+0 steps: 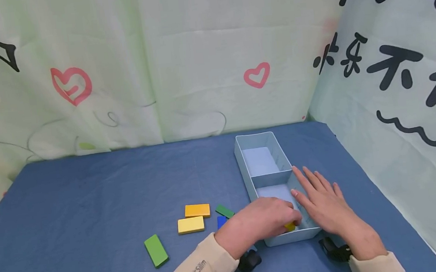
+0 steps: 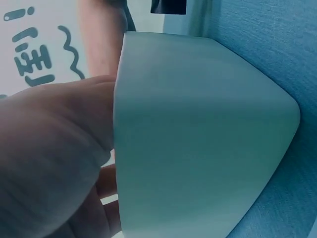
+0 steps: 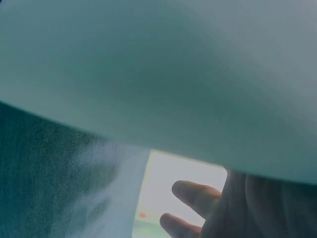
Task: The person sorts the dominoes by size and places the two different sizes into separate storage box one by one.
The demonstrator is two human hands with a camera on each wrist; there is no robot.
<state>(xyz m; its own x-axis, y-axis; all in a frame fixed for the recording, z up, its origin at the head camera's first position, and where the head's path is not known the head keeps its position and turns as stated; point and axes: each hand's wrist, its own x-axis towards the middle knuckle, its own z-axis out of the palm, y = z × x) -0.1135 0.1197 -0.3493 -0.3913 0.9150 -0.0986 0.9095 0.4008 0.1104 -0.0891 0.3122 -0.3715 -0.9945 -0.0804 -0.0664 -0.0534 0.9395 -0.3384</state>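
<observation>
My left hand (image 1: pixel 264 219) reaches into the near compartment of a light blue box (image 1: pixel 292 237), fingers curled down and pinching a yellow block (image 1: pixel 290 227). Most of that block is hidden by the fingers. My right hand (image 1: pixel 325 204) lies along the box's right side, its fingers spread and straight, the thumb over the near compartment. In the left wrist view the box's outer wall (image 2: pixel 203 134) covers the left hand's fingertips. The same box's wall fills the top of the right wrist view, with two straight fingers (image 3: pixel 195 198) showing below it.
Left of the box lie an orange-yellow block (image 1: pixel 197 211), a yellow block (image 1: pixel 190 225) and a green block (image 1: pixel 156 251). A dark green block (image 1: pixel 224 211) and a blue block (image 1: pixel 221 221) sit close to the left wrist. A divider (image 1: pixel 272 179) splits the box into two compartments.
</observation>
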